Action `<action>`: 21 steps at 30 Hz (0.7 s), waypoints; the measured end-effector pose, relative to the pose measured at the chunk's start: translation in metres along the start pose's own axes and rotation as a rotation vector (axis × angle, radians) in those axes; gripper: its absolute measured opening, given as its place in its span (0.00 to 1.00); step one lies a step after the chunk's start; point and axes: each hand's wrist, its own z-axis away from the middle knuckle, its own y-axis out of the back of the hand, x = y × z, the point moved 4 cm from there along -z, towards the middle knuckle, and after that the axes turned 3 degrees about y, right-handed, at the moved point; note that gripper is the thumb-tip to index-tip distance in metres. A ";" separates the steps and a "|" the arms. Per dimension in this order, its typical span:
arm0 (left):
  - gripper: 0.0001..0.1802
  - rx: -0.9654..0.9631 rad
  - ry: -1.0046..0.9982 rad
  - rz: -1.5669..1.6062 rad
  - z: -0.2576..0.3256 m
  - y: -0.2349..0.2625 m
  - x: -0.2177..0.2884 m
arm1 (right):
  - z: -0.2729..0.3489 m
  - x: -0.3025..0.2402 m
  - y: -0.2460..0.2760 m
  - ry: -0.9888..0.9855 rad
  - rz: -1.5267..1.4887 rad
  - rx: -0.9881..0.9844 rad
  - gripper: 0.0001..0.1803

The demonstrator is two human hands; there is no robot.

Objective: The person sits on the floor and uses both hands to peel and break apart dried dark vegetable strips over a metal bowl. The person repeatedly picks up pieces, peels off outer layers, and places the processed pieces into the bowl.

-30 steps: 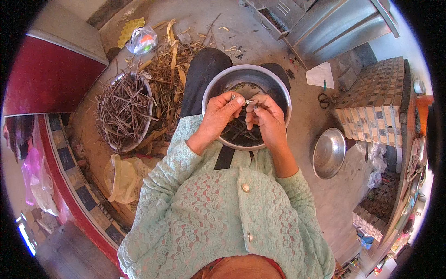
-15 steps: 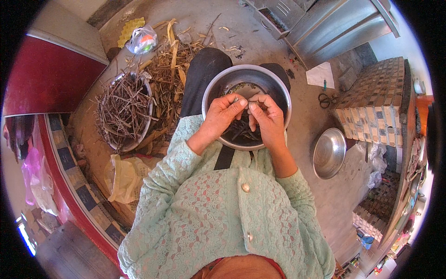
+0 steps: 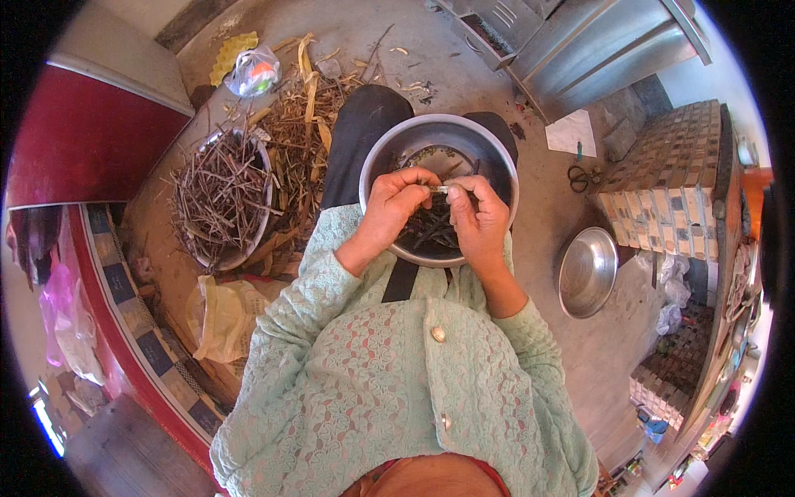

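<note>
- Steel, round and shiny, the bowl (image 3: 379, 166) sits on your lap between your knees, and dark stems (image 3: 431, 232) lie piled in its bottom.
- Your left hand (image 3: 397, 207) and right hand (image 3: 480, 217) meet over the middle of that bowl, fingers pinched narrow on a small pale piece (image 3: 441, 190) held between them; what the piece is, you cannot tell from here, though it may be a bit of peeled stem.
- Your mint-green lace sleeves (image 3: 306, 290) run down from both wrists toward the lower edge.
- To your left, a second basin (image 3: 263, 178) on the floor is heaped with dry brown twigs (image 3: 217, 195), and loose husks and stalks (image 3: 306, 124) are strewn between it and your knee.
- Just below that basin lies a crumpled yellowish bag (image 3: 219, 319).
- To your right, well apart from your hands, an empty steel bowl (image 3: 586, 272) rests on the concrete floor (image 3: 546, 207), with scissors (image 3: 580, 176) beyond it near the tiled block (image 3: 662, 186).
</note>
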 end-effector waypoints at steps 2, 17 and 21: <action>0.10 -0.022 -0.004 0.053 0.000 0.000 0.000 | -0.001 0.006 0.002 0.020 -0.011 0.054 0.06; 0.04 -0.021 -0.157 0.017 0.000 -0.003 0.000 | -0.002 0.001 0.006 0.069 -0.019 0.093 0.06; 0.06 -0.013 -0.144 -0.037 0.001 0.000 0.002 | -0.004 -0.002 0.011 -0.031 -0.166 0.159 0.07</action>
